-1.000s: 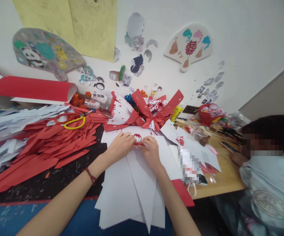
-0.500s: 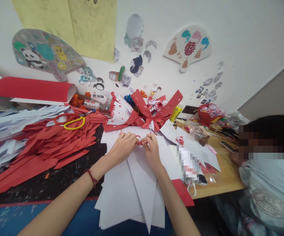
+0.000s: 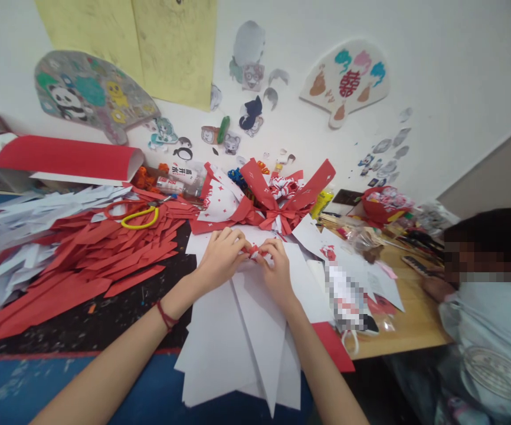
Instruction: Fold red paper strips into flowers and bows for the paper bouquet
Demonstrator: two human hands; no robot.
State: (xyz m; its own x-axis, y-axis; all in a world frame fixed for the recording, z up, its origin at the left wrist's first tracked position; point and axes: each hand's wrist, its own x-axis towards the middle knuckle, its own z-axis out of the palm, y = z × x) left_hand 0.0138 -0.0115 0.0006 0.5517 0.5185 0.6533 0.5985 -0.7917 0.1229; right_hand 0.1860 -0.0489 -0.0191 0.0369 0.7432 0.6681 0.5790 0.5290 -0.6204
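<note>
The left hand (image 3: pixel 223 258) and the right hand (image 3: pixel 277 268) are bare. A slim, dark red cord bracelet (image 3: pixel 167 320) circles the left forearm (image 3: pixel 118 369) towards its hand end, its weave too small to make out. The right forearm (image 3: pixel 318 360) is slender and uncovered

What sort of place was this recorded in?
Probably a papercraft corner, at home or in a small workshop: heaped red paper strips, red-and-yellow-handled scissors and a panda-decorated fan on the wall suggest it.

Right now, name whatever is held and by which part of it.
A small red-and-white piece, seemingly paper: the left hand pinches its left side, the right hand its right side.
</note>
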